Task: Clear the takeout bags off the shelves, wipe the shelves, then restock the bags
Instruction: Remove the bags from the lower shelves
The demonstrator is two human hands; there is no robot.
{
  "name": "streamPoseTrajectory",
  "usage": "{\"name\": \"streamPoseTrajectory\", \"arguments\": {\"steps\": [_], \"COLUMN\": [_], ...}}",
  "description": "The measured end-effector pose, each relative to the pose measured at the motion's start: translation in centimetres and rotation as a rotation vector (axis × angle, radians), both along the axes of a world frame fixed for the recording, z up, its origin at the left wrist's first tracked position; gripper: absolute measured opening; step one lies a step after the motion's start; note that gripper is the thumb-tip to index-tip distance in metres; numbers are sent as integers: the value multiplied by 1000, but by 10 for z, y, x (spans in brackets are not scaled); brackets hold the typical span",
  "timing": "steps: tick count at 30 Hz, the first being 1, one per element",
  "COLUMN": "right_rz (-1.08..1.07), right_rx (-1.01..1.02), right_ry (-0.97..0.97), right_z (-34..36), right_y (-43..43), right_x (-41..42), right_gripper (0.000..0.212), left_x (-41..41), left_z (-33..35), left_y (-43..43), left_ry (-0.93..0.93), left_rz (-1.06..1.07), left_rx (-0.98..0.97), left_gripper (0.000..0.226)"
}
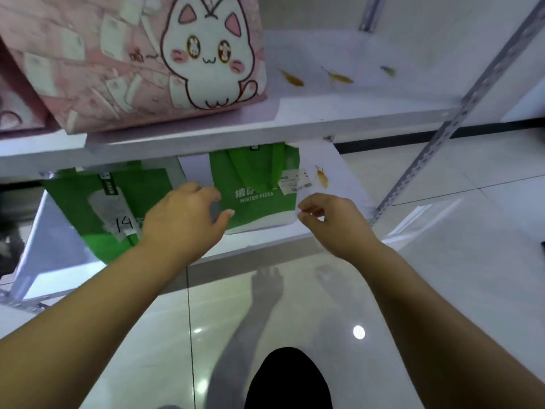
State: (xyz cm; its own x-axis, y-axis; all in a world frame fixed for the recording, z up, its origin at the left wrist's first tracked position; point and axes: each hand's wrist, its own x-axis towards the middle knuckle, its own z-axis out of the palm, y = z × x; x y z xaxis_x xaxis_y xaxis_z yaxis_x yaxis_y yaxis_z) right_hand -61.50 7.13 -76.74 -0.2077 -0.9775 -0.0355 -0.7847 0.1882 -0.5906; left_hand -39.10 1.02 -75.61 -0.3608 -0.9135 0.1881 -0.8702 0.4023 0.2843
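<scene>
Lower shelf (345, 169): green pizza bag (253, 187) between left grip (182, 219) and right grip (333, 219).

Bright overhead light glares off the glossy floor (359, 332) (arm shadows fall there too), with soft blur and wide-angle bending at the edges.

The left forearm (88, 314) and the right forearm (442, 305) are bare and stretched forward from the lower corners of the view, drawing slightly toward each other. The left hand (182, 222) is held with its back to the camera; its fingers (203, 191) are loosely curved and its thumb is spread out to the right, with a wide gap between them. The right hand (336, 222) is held level with it and apart from it. Its fingers are loosely curled, and a small gap is seen between thumb tip and forefinger tip.
</scene>
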Motion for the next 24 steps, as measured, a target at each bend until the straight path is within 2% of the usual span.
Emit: {"name": "streamPoseTrajectory", "arguments": {"steps": [10, 16, 24], "right_rz": [39, 25, -10], "right_rx": [-12, -64, -192], "right_ry": [54, 41, 77], "right_z": [215, 342, 462], "right_y": [28, 57, 96], "right_x": [35, 53, 65], "right_gripper": [23, 25, 24], "left_x": [16, 31, 41], "left_z": [201, 328, 447], "left_y": [35, 56, 80], "left_ry": [92, 96, 138], "left_rz": [-71, -101, -156], "left_rx": [47, 11, -70], "left_gripper": [35, 35, 32]}}
